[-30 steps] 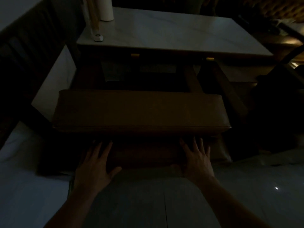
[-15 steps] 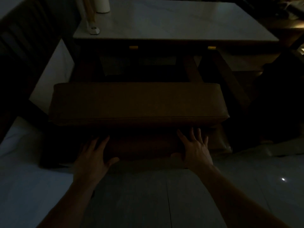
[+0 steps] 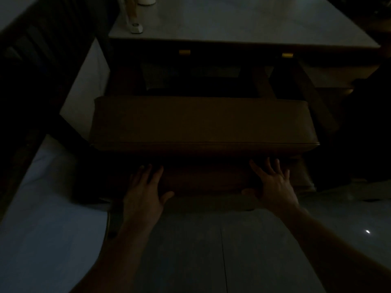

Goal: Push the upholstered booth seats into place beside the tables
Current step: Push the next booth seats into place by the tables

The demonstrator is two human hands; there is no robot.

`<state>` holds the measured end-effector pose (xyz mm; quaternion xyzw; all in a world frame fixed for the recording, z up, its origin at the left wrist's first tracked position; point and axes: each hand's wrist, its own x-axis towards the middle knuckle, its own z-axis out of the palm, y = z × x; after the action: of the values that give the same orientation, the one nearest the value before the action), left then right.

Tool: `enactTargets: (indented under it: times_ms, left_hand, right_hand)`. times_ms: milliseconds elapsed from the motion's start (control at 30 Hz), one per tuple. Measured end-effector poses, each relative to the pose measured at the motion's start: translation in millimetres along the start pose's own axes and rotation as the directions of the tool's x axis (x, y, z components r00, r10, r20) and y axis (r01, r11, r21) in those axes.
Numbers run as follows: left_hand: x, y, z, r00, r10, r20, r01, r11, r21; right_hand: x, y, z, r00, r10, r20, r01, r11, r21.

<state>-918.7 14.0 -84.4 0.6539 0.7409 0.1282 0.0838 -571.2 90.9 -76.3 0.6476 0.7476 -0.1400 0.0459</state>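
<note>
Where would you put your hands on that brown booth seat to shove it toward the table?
Probably on the seat's flat near face, below the brown cushion, from the side away from the table. The left hand and right hand press there, spread wide apart, which should keep the long seat from slewing.

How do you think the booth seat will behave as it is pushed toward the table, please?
The seat looks wide and low, so it will probably slide, not tip. The floor looks smooth, so it may glide easily. With the left hand and right hand spread flat and apart, it should stay square.
</note>
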Motion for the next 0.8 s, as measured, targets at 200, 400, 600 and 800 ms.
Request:
enactTargets:
  times_ms: [200, 400, 600, 800]
  left_hand:
    - [5, 1, -1, 0.998, -0.003, 0.07, 0.004, 1.0, -0.013]
    - [12, 6, -6, 0.988, -0.049, 0.149, 0.046, 0.999, 0.02]
    - [16, 8, -13, 0.975, -0.081, 0.205, 0.075, 0.996, 0.039]
    - [21, 11, -27, 0.952, -0.079, 0.297, 0.054, 0.994, 0.09]
  right_hand:
    - [-4, -1, -2, 1.0, 0.029, -0.009, -0.029, 0.999, -0.03]
    - [-8, -7, -5, 0.998, 0.062, 0.013, -0.062, 0.997, -0.048]
    - [-9, -16, -5, 0.997, 0.078, 0.027, -0.077, 0.996, -0.052]
    - [-15, -27, -20, 0.987, 0.128, 0.096, -0.126, 0.992, -0.029]
